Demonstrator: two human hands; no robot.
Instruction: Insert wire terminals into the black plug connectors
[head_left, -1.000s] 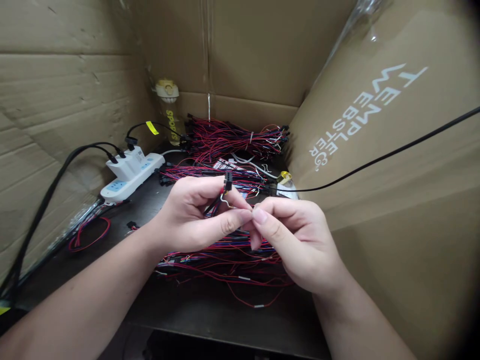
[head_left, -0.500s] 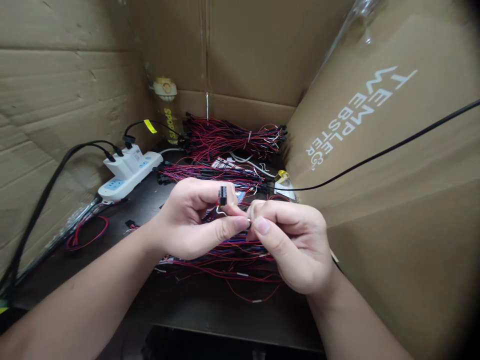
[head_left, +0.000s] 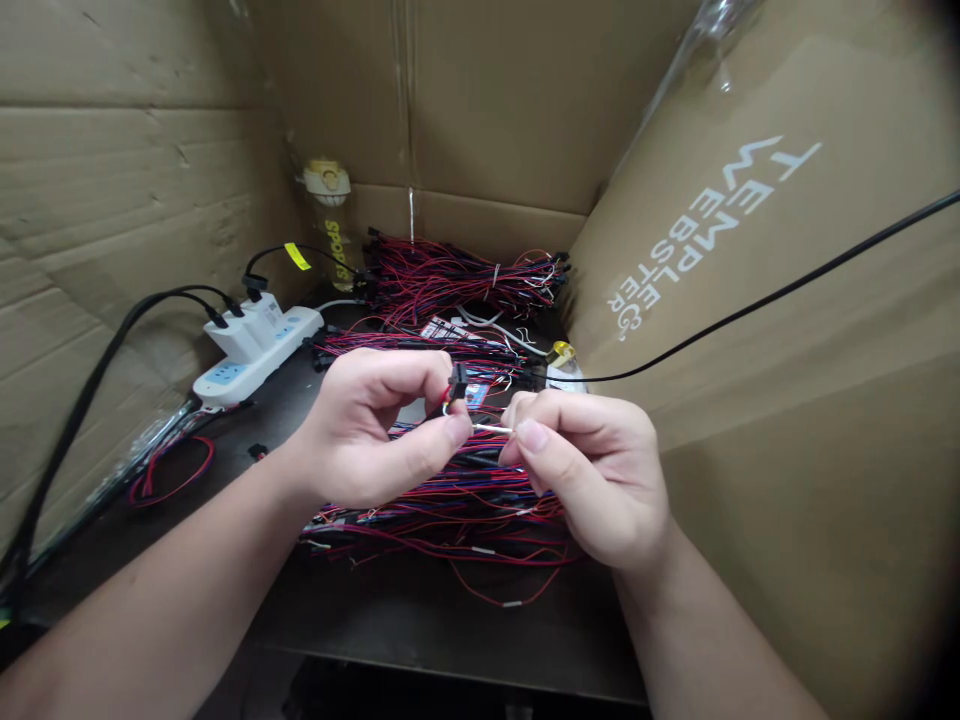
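Observation:
My left hand (head_left: pixel 382 430) is closed, pinching a thin white wire (head_left: pixel 493 429) between thumb and forefinger. A small black connector (head_left: pixel 458 382) with red and white leads stands up by that hand's fingertips. The other end of the wire's short visible stretch is pinched by my right hand (head_left: pixel 592 470), thumb against forefinger. Both hands are held above a spread of red, blue and black wires (head_left: pixel 465 510) on the dark table (head_left: pixel 420 625). What lies inside the fingers is hidden.
Cardboard walls (head_left: pixel 480 100) enclose the table. A white power strip (head_left: pixel 259 355) with plugs stands at left, near a bottle (head_left: pixel 330 220). Bundled wires (head_left: pixel 457 275) lie at the back. A black cable (head_left: pixel 750 305) crosses at right, near a yellow tape roll (head_left: pixel 562 352).
My hands have drawn slightly apart, and a short length of white wire now shows between their fingertips. The black connector has turned and shifted a little right.

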